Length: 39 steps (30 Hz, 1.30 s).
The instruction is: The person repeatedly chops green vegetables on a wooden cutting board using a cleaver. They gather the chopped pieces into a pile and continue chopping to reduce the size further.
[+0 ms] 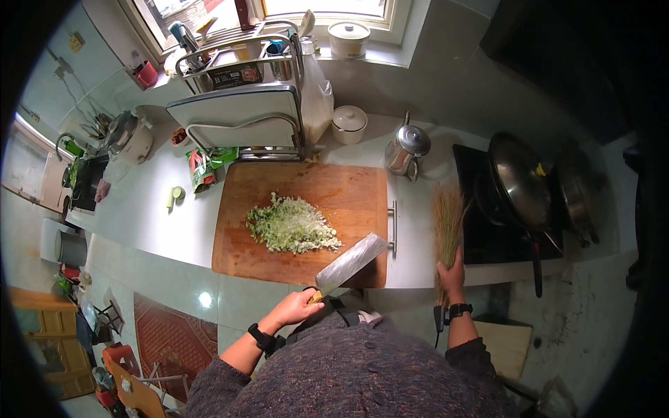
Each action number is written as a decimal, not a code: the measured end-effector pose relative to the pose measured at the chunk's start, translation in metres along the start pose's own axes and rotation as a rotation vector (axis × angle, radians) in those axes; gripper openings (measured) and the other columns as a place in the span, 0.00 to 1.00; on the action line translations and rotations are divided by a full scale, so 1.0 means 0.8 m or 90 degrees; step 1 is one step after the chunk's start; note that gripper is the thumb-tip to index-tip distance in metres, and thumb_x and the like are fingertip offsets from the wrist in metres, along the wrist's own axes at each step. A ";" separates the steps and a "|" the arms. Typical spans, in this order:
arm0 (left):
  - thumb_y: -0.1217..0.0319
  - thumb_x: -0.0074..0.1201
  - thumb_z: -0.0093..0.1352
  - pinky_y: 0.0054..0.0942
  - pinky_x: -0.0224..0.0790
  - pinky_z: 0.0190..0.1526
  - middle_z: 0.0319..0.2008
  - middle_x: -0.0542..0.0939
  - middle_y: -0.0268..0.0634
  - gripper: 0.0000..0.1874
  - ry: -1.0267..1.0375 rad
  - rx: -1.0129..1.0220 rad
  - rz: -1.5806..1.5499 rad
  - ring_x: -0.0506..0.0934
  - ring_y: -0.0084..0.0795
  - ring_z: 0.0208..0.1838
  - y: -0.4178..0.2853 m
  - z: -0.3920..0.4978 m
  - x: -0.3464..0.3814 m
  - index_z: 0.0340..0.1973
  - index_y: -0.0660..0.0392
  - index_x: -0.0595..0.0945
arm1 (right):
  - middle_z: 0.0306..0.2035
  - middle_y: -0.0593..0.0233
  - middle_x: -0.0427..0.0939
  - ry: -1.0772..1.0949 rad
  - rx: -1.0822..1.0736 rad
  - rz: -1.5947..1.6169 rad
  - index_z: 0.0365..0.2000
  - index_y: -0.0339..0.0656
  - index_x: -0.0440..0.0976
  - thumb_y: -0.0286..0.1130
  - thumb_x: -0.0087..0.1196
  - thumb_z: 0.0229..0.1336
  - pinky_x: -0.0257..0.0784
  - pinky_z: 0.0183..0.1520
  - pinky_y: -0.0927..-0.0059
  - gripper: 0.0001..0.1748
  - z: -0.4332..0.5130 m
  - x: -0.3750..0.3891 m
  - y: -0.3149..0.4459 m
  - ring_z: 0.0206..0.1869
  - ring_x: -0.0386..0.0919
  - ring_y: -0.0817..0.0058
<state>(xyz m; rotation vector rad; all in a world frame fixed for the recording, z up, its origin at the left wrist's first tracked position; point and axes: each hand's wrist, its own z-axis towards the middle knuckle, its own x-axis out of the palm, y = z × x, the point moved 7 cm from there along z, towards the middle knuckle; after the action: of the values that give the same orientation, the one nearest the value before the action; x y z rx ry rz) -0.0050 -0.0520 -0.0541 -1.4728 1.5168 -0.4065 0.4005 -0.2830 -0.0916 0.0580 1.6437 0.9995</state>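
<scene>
My left hand (pixel 297 308) grips the wooden handle of a Chinese cleaver (pixel 353 261). Its wet-looking blade lies over the near right corner of a wooden cutting board (pixel 240 183). Finely chopped green and white vegetable (pixel 292 222), probably scallion or cabbage, forms a heap on the board's middle, apart from the blade. To the right of the board, my right hand (pixel 452 274) is closed around a straw whisk broom (pixel 447 219). The bristles point away from me, between the board's metal handle (pixel 393 227) and the stove.
A black cooktop (pixel 475 245) at right bears a lidded wok (pixel 517 183) with its handle jutting forward. Behind the board stand a dish rack (pixel 245 120), a lidded white pot (pixel 349 125) and a metal kettle (pixel 410 149). Food packets (pixel 201 170) and vegetable pieces (pixel 174 196) lie left.
</scene>
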 end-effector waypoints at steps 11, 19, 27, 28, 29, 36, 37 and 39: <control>0.55 0.57 0.68 0.41 0.70 0.36 0.28 0.79 0.52 0.19 -0.216 -0.068 -0.026 0.77 0.51 0.31 0.025 0.001 -0.051 0.36 0.61 0.74 | 0.65 0.40 0.61 0.031 -0.014 -0.071 0.71 0.41 0.47 0.39 0.66 0.45 0.61 0.66 0.53 0.56 0.046 0.017 0.026 0.65 0.61 0.45; 0.59 0.57 0.70 0.32 0.67 0.32 0.24 0.74 0.40 0.17 -0.181 -0.060 -0.164 0.70 0.27 0.28 0.044 -0.039 -0.126 0.34 0.60 0.72 | 0.65 0.42 0.59 -0.134 -0.194 -0.168 0.66 0.33 0.56 0.39 0.66 0.49 0.52 0.69 0.50 0.47 -0.013 0.027 0.190 0.67 0.57 0.46; 0.64 0.53 0.71 0.27 0.68 0.32 0.27 0.72 0.30 0.11 -0.203 0.087 -0.234 0.71 0.22 0.30 0.046 -0.008 -0.137 0.38 0.58 0.71 | 0.47 0.44 0.79 0.486 -0.048 0.392 0.63 0.33 0.58 0.49 0.58 0.60 0.73 0.54 0.60 0.40 -0.141 0.253 0.444 0.50 0.79 0.57; 0.66 0.52 0.71 0.32 0.70 0.50 0.43 0.78 0.39 0.15 -0.140 0.051 -0.233 0.76 0.30 0.47 0.053 0.002 -0.128 0.48 0.62 0.73 | 0.43 0.43 0.80 0.468 -0.030 0.343 0.59 0.33 0.61 0.48 0.56 0.60 0.73 0.51 0.58 0.36 -0.141 0.266 0.454 0.48 0.80 0.54; 0.66 0.52 0.71 0.36 0.65 0.60 0.56 0.76 0.48 0.24 -0.132 0.157 -0.284 0.73 0.37 0.60 0.042 0.004 -0.126 0.59 0.63 0.69 | 0.40 0.42 0.80 0.460 -0.005 0.291 0.55 0.34 0.64 0.47 0.55 0.61 0.74 0.48 0.56 0.32 -0.140 0.279 0.460 0.45 0.80 0.52; 0.62 0.52 0.70 0.42 0.62 0.64 0.60 0.71 0.60 0.39 0.017 0.200 -0.118 0.70 0.54 0.64 0.041 0.006 -0.115 0.70 0.63 0.50 | 0.37 0.39 0.79 0.383 -0.023 0.214 0.51 0.36 0.66 0.38 0.46 0.60 0.72 0.47 0.50 0.21 -0.130 0.278 0.474 0.43 0.78 0.41; 0.61 0.52 0.71 0.43 0.64 0.61 0.57 0.73 0.62 0.38 0.026 0.221 -0.112 0.72 0.57 0.61 0.036 -0.001 -0.116 0.68 0.64 0.52 | 0.38 0.38 0.79 0.368 -0.033 0.220 0.52 0.36 0.66 0.38 0.46 0.60 0.72 0.48 0.50 0.22 -0.130 0.274 0.476 0.44 0.78 0.41; 0.58 0.51 0.71 0.47 0.69 0.54 0.50 0.77 0.65 0.35 0.036 0.275 -0.092 0.76 0.62 0.53 0.024 -0.009 -0.131 0.64 0.65 0.56 | 0.39 0.37 0.79 0.345 -0.052 0.223 0.54 0.36 0.66 0.37 0.45 0.61 0.72 0.49 0.49 0.24 -0.129 0.269 0.483 0.45 0.77 0.41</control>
<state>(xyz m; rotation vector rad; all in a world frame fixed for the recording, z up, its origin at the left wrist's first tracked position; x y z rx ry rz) -0.0400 0.0443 -0.0247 -1.2352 1.2679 -0.8134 0.0664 0.0160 -0.0199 0.0208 2.1291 1.4369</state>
